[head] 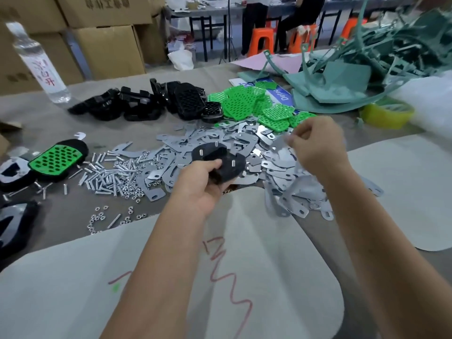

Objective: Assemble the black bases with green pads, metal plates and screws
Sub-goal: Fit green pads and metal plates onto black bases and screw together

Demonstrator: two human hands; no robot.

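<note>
My left hand [203, 179] grips a black base [220, 159] with three screw ends sticking up from it, held above the heap of metal plates [247, 148]. Over the right side of that heap, my right hand [315, 143] has its fingers curled and pinches something small and blurred, probably a metal plate. Loose screws and nuts [115, 177] lie left of the plates. Green pads [254, 104] are piled behind the plates, and black bases [146, 101] are heaped at the back left. A base fitted with a green pad [56, 160] lies at the left.
A clear bottle [39, 62] stands at the back left. A yellow tape roll [386, 115] and a pile of teal offcuts [367, 69] sit at the back right. More dark parts [14, 216] lie at the left edge. Cardboard boxes [107, 50] are stacked behind the table.
</note>
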